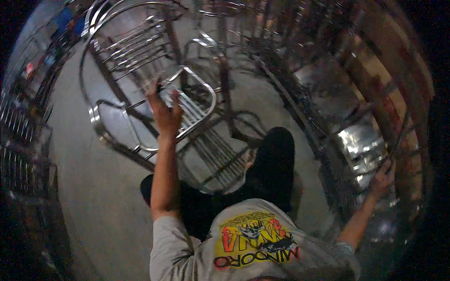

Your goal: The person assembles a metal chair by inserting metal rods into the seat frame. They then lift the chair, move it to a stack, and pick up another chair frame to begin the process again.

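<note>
A shiny tubular metal chair frame [96,122] with slats stands in front of me, left of centre. My left hand [166,112] reaches over it, thumb and fingers apart, near the squarish metal loop [213,100] of the frame. Whether the fingertips touch the metal is too blurred to tell. Far out to the right, my right hand [384,179] is closed around a thin dark rod [402,136], which points up and away; its far end is lost in blur.
Beside my right arm runs a low dark bench or rack [300,124] with shiny metal pieces [361,145] on it. More metal frames [21,136] line the left side. Brown boards or boxes [379,65] stand at the far right. My bent knees [276,150] flank slatted metalwork [215,157].
</note>
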{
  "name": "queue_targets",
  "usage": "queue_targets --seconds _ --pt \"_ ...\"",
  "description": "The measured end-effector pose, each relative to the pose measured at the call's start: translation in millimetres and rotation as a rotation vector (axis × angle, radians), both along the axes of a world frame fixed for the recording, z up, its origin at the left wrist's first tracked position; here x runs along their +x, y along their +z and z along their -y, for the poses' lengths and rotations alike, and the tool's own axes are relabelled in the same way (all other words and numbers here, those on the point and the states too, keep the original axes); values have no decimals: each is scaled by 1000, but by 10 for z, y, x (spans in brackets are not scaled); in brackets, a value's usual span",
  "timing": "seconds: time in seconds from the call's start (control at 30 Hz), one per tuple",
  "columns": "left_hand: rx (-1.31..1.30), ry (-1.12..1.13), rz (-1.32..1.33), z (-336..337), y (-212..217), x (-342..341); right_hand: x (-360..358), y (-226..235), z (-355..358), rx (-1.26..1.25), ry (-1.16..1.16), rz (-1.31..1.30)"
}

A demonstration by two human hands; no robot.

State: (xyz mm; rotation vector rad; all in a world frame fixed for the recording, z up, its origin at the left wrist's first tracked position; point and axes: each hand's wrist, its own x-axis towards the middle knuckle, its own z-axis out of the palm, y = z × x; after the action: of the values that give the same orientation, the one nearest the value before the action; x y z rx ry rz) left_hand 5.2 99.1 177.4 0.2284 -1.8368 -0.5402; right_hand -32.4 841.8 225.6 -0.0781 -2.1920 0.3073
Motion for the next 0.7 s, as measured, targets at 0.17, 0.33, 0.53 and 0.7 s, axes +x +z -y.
queue_targets --seconds 0.17,0.33,0.53,0.7 --pt "43 94 -20 -92 609 300 -285 720 1149 183 625 -458" --pt "-34 184 -153 -31 795 411 -661 1138 1608 -32 749 -430" --pt "-5 249 -72 27 884 423 -767 1395 1807 -93 709 -423" --pt "158 57 -188 -36 891 449 -906 1453 2049 -124 718 -372"
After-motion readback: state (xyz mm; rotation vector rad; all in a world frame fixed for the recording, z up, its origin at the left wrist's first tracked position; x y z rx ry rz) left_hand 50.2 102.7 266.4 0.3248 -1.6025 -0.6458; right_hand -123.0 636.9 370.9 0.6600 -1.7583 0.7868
